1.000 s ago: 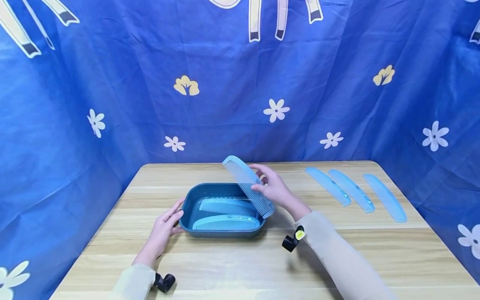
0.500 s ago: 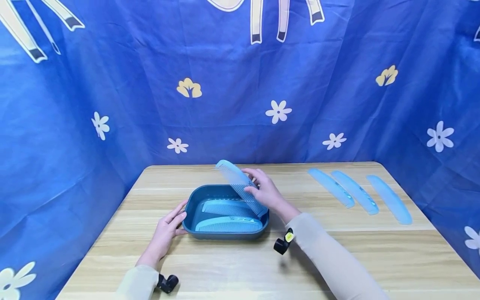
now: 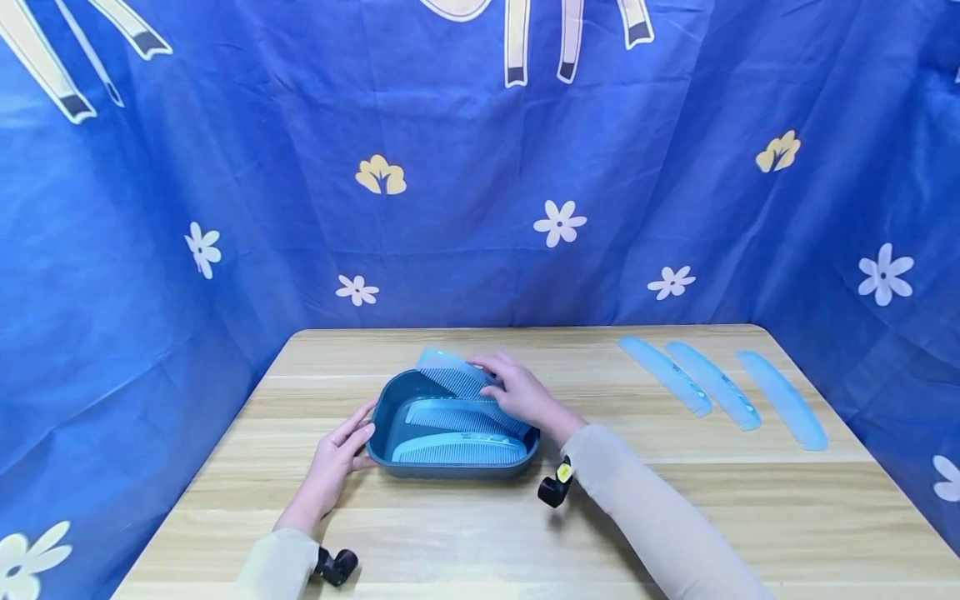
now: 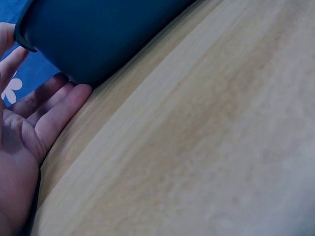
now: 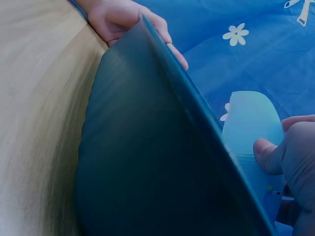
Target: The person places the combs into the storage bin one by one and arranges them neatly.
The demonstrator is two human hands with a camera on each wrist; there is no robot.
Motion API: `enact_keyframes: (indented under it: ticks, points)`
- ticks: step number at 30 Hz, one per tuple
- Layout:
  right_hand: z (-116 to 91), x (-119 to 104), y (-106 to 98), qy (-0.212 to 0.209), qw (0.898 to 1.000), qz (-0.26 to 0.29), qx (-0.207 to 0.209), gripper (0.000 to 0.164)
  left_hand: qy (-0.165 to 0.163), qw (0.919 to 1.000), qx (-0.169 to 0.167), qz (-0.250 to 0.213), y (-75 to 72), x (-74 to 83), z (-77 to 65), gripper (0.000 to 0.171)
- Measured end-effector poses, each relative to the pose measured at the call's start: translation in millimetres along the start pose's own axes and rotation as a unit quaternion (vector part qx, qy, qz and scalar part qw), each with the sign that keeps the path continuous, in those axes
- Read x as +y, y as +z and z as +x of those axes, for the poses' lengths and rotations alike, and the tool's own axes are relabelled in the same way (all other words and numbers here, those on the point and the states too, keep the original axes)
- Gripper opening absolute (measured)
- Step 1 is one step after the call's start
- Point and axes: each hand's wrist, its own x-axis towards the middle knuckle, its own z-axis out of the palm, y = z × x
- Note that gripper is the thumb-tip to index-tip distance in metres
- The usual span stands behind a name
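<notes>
In the head view my right hand holds a light blue comb over the back part of a dark teal plastic box. The right wrist view shows the thumb pressed on the face of this comb, beyond the box wall. Two more combs lie in the box, one in front and one behind it. At the box's left end my left hand touches the wall with extended fingers. Up close in the left wrist view, fingertips meet the bottom corner of the box.
Three light blue combs, a left one, a middle one and a right one, lie slanted on the wooden table at the right. A blue patterned cloth hangs behind and at both sides.
My right hand has moved left and tipped the comb from steep to flatter, lowering it toward the box's back side. The left hand stays at the box's left end.
</notes>
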Motion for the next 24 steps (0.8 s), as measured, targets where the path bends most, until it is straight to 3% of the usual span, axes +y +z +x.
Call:
enact_keyframes:
  ticks: [14, 24]
  points:
    - [9, 0, 8, 0.008, 0.996, -0.068, -0.051, 0.047, -0.005, 1.0, -0.006, -0.004, -5.4, -0.7, 3.7, 0.054]
    - [11, -3, 15, 0.02, 0.984, -0.116, -0.136, 0.043, -0.001, 0.9996, -0.019, -0.019, -5.7, -1.7, 3.1, 0.055]
